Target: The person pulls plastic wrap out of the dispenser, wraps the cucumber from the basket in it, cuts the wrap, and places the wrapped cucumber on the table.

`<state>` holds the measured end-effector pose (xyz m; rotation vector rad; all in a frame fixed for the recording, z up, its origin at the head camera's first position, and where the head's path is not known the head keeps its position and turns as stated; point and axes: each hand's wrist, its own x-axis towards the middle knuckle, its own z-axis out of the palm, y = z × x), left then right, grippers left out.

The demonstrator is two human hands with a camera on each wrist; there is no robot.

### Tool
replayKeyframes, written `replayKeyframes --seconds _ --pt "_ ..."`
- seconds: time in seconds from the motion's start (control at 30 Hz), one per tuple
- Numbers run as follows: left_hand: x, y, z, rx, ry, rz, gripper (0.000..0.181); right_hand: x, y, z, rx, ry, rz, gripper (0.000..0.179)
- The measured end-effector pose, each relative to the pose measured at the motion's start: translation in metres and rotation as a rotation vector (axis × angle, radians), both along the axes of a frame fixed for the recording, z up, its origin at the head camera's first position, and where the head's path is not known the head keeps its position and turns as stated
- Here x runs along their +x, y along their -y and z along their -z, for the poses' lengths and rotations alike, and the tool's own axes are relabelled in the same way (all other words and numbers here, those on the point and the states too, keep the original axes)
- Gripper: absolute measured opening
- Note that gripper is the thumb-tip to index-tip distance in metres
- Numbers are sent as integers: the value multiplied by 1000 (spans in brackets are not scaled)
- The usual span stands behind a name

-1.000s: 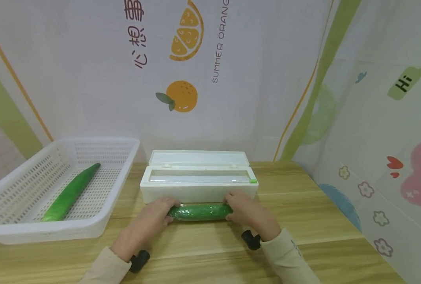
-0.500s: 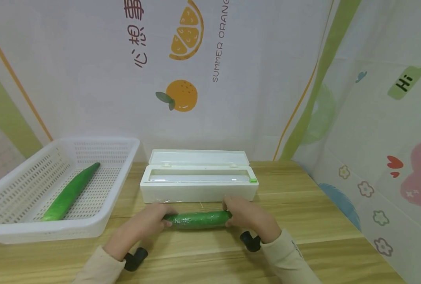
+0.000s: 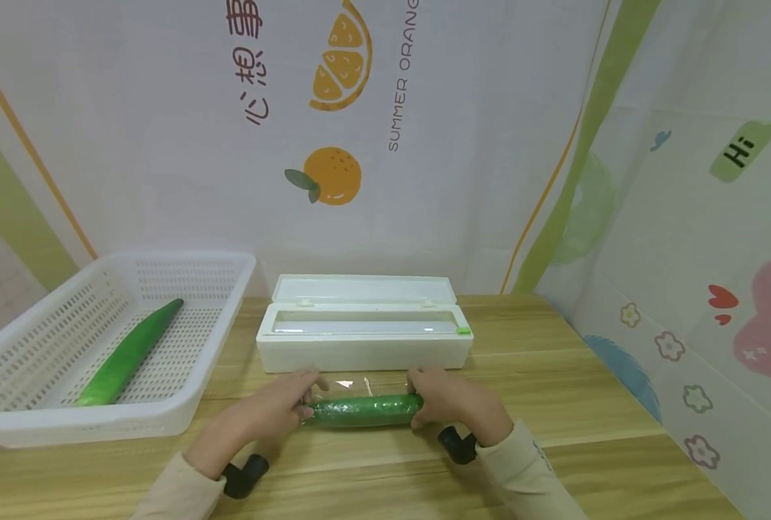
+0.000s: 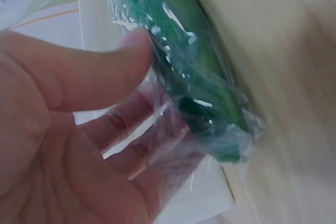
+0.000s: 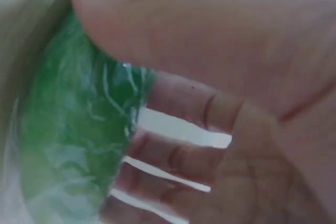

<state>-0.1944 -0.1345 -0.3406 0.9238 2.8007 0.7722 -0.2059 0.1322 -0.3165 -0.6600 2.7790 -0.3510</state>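
Note:
A green cucumber (image 3: 364, 411), covered in clear plastic wrap, lies crosswise on the table in front of the white cling film box (image 3: 364, 354). A loose flap of plastic wrap (image 3: 385, 383) shows between cucumber and box. My left hand (image 3: 280, 404) holds the cucumber's left end; in the left wrist view its thumb (image 4: 134, 56) touches the wrapped side, with the fingers behind crumpled film. At the other end, my right hand (image 3: 453, 401) grips the cucumber, thumb (image 5: 115, 19) across it in the right wrist view. Its fingers lie along the far side, their tips partly hidden.
On the left stands a white perforated basket (image 3: 80, 417) with another long green cucumber (image 3: 128, 355) inside. The box's lid (image 3: 364, 289) is raised, and a green slider (image 3: 463, 331) sits at its right end. A printed curtain (image 3: 424, 217) hangs behind the table.
Both hands have drawn the cucumber away from the box, toward me, and rolled it slightly. The loose film flap behind it now shows more clearly. Box and basket have not moved.

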Motion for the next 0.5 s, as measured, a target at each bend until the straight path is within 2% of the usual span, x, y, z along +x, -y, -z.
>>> replayKeyframes --seconds 0.2,0.37,0.5 --pt "-2 2 -1 -1 11 35 32 2 2 -1 87 -64 3 32" --pt "-2 5 -1 19 42 68 32 3 2 -3 112 -93 -5 31" --pt "1 2 -4 -15 -12 34 31 4 2 -4 110 -85 -15 38"
